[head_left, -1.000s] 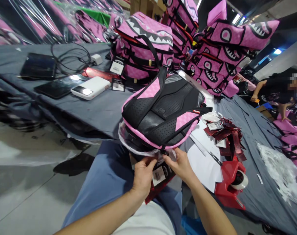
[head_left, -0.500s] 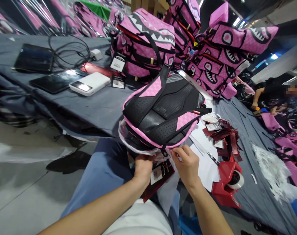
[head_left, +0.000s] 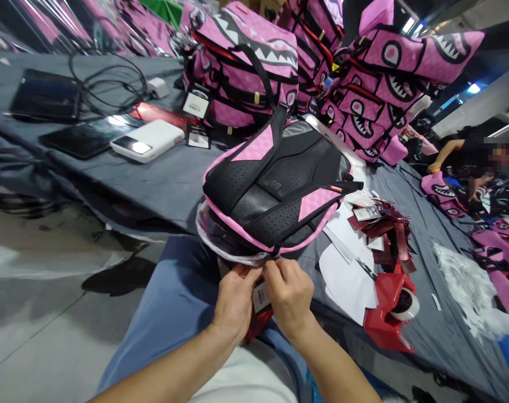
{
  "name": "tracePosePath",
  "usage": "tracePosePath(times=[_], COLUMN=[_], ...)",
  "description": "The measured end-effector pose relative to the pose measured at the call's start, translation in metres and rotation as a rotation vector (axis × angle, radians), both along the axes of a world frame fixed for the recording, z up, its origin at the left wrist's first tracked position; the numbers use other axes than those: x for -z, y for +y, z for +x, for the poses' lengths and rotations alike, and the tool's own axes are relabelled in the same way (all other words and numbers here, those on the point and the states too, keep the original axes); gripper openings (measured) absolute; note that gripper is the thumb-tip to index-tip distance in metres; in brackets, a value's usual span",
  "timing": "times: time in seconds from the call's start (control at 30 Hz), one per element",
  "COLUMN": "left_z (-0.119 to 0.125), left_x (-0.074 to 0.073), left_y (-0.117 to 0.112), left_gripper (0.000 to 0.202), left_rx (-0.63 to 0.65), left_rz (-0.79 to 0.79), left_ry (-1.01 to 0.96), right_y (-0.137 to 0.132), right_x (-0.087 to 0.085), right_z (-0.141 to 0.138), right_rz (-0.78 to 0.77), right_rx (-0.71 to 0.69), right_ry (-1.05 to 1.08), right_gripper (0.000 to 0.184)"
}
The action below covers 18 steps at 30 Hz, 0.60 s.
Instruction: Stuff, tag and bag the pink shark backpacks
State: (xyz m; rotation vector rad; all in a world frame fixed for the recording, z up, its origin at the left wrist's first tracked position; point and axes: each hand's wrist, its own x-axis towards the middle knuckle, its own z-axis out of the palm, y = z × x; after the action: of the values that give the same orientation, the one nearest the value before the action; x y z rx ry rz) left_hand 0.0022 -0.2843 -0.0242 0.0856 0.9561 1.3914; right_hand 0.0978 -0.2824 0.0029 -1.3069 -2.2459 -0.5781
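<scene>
"Looking at the hands, can you say what they grip?"

"Only partly. The bare left hand (head_left: 233, 299) and bare right hand (head_left: 291, 294) meet at the near edge of the black-and-pink padded backpack (head_left: 294, 168), fingers bunched close. Their own knuckles hide the tips, so I cannot tell what is pinched, or whether either hold is firm."

"And where does the backpack lie?"

"Straps up at the near edge of the grey cloth-covered table (head_left: 166, 190), its near end jutting over the lap — with a rim of clear plastic film (head_left: 208, 235) beneath."

"What hangs between the hands?"

"A dark-red hang tag with a white label (head_left: 260, 298). I judge the step is fastening or adjusting it."

"How would you do that well?"

"Let one hand steady the attachment point while the other does the fine work. Keep the plastic film out of the pinch, leave the tag hanging flat and uncreased — then give one gentle tug to check. Pulling hard could drag the backpack off the edge."
</scene>
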Motion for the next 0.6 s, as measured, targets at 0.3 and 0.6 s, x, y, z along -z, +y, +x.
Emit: tracePosePath(times=[0.3, 0.6], left_z=[0.01, 0.011], left_x=[-0.001, 0.0], left_y=[0.007, 0.018], left_gripper=[0.048, 0.044], left_rx=[-0.001, -0.068], left_rz=[-0.07, -0.129], left_ry=[-0.002, 0.148], right_y=[-0.011, 0.01], right_x=[0.007, 0.022], right_z=[0.009, 0.012], right_rz=[-0.121, 0.066], right_rx=[-0.086, 0.067], right_ry=[0.245, 0.331], right_gripper=[0.016, 0.007])
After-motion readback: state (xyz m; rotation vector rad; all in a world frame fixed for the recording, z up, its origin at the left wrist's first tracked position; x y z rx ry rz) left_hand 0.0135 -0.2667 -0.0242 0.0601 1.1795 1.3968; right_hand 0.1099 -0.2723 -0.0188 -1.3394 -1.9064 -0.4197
